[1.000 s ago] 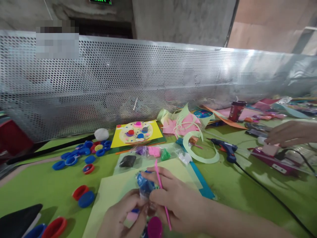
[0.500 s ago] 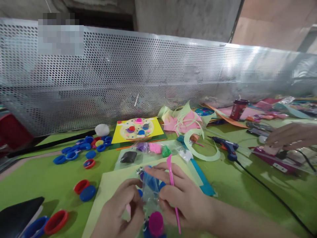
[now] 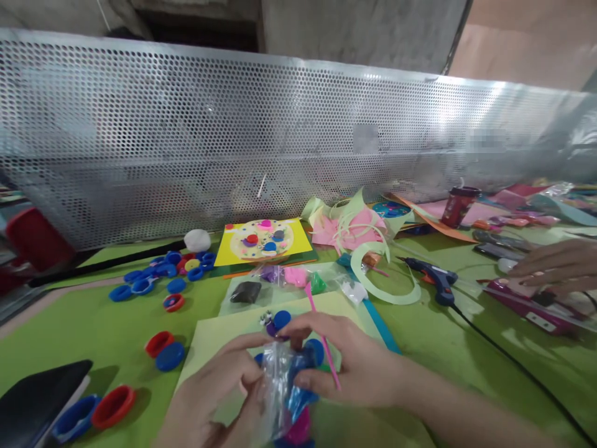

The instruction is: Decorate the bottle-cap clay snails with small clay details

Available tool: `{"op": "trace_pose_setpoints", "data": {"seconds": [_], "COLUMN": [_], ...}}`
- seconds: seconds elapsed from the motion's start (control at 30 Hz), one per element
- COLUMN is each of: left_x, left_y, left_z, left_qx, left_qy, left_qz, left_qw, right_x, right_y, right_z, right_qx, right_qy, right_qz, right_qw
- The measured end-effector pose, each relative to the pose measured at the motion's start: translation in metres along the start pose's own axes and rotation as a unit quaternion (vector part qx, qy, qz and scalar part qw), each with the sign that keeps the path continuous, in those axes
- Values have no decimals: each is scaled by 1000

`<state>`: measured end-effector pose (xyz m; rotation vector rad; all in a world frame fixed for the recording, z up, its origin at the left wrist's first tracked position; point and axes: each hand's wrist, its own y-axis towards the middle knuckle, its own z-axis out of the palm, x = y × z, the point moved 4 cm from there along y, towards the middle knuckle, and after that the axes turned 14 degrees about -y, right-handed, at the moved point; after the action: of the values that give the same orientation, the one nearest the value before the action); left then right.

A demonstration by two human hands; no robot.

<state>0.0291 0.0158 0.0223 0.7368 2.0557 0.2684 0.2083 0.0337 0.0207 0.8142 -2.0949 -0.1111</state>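
Note:
Above the pale yellow sheet [image 3: 209, 342], my left hand [image 3: 219, 386] pinches the clear zip edge of a small plastic bag [image 3: 276, 389]. My right hand [image 3: 349, 354] grips the bag's other side, where a blue lump [image 3: 304, 397] shows through the film. A thin pink plastic modelling tool [image 3: 329, 351] is also tucked between the fingers of my right hand. Blue caps [image 3: 282, 320] and small googly eyes [image 3: 267, 320] lie just beyond my hands. Beneath the bag, a magenta round piece [image 3: 300, 428] is partly hidden.
Bagged clay lumps [image 3: 295, 276] lie ahead, before a decorated yellow card [image 3: 224, 249]. Blue and red bottle caps [image 3: 170, 356] are scattered leftward. At right are a glue gun [image 3: 436, 280] with its cord, a power strip [image 3: 527, 308] and another person's hand [image 3: 555, 264].
The bag has turned and bunched, its zip edge now standing at my left fingers. The pink tool sits lower and tilts more in my right hand. The view has shifted slightly left.

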Motion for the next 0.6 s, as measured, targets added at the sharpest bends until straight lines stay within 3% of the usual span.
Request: {"op": "trace_pose_setpoints", "data": {"seconds": [0.1,0.3,0.4,0.47,0.6], "left_x": [4,11,11,10,13], "left_y": [7,8,6,5,1], "left_z": [-7,-16,-12,-10,-7], "left_qx": [30,-50,-29,-28,-73], "left_qy": [51,101,125,85,0], "left_qz": [27,37,74,86,25], "left_qw": [998,993,989,992,997], "right_x": [-2,-4,-3,-4,-7], "right_y": [-1,-1,0,0,0], "right_z": [-2,-2,-1,1,5], "right_qx": [-30,-66,-62,-58,-55], "right_qy": [29,74,95,108,129], "right_qz": [35,104,122,133,148], "right_qw": [999,990,986,984,979]}}
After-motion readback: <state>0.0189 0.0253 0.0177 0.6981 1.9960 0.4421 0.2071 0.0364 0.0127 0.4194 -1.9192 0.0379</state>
